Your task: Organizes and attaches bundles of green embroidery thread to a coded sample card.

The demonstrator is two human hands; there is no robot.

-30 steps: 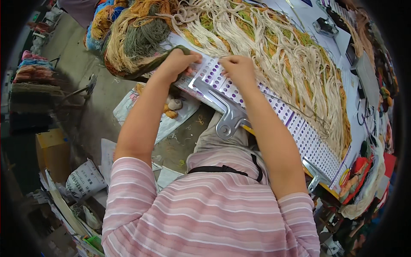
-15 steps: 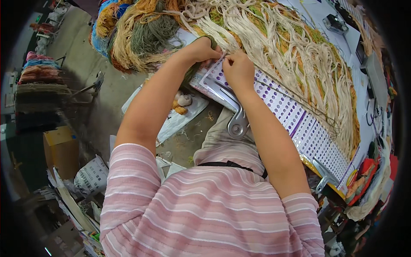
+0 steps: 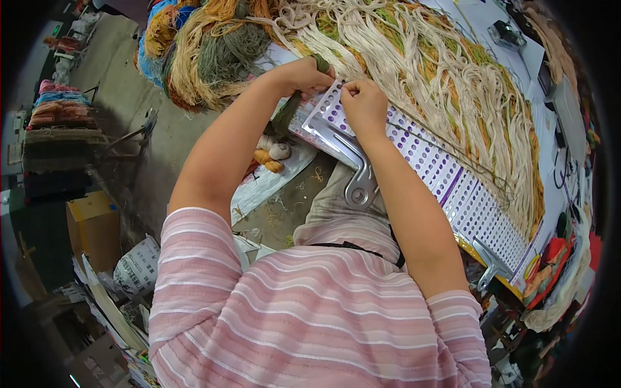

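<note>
Left hand [image 3: 313, 77], 10 o'clock of right: gripping green yarn [image 3: 285, 116] | right hand [image 3: 365, 107]: pinching closed over dotted card [image 3: 427, 156], contents unclear | clip [image 3: 360, 193]: clamping card, 6 o'clock from right hand

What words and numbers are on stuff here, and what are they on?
White sack: dark printed characters, which I won't copy out.
White card with purple dots: any small print is too tiny to read.
Nothing else here shows clear, readable writing.

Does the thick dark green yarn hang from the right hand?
No, the dark green yarn hangs at the left hand, while the right hand is over the purple-dotted card.
</note>
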